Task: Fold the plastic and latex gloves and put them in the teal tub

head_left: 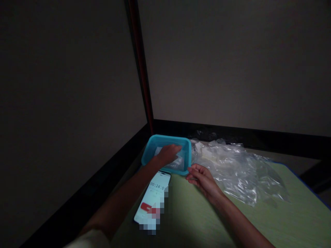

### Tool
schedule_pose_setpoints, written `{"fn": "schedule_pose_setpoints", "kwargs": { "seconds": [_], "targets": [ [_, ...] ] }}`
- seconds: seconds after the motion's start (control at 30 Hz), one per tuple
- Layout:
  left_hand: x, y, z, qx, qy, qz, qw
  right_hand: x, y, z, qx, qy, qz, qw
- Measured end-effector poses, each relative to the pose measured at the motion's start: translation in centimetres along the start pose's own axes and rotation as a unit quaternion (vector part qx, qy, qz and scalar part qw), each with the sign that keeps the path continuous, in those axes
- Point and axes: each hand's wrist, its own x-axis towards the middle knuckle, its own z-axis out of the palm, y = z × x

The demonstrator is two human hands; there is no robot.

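The left hand (pixel 169 154) reaches into a turquoise, rounded-rectangular basin (pixel 189 151) with a raised rim, fingers pointing toward its far right side. Below and around that hand lies some whitish, see-through plastic material (pixel 178 164) on the basin's floor; the hand covers part of it, and whether the fingers grip any cannot be told. The right hand (pixel 202 177), apart from the left, has thumb and fingers drawn close together at the basin's near right corner; whether they pinch the rim or only touch it is unclear.

Just to the right of the right hand and beyond it spreads a crumpled heap of clear, shiny plastic bags (pixel 232 172), its far left part beside the basin wall. Nearer the wearer than the left hand lies a flat smartphone with a lit white screen (pixel 156 194), showing timer digits and a red button; the left forearm passes along its left side, and a pixelated patch hides its right edge. Under the right hand extends a pale green mat (pixel 186 213) with a blue edge. Beyond both hands rises a dim grey wall (pixel 219 69).
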Motion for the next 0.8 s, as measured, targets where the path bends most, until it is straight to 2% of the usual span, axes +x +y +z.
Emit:
{"fn": "schedule_pose_setpoints", "kwargs": {
  "seconds": [0.3,0.5,0.8],
  "targets": [
    [0.3,-1.0,1.0,-0.021,0.012,0.043,0.999,0.2,0.0,0.0,-0.004,0.001,-0.005,1.0],
    [0.7,-1.2,1.5,-0.045,0.023,0.038,0.998,0.2,0.0,-0.1,-0.006,0.005,-0.007,1.0],
    [1.0,-1.3,2.0,-0.06,-0.028,0.023,0.998,0.3,0.0,0.0,-0.005,0.006,-0.007,1.0]
  ]
}}
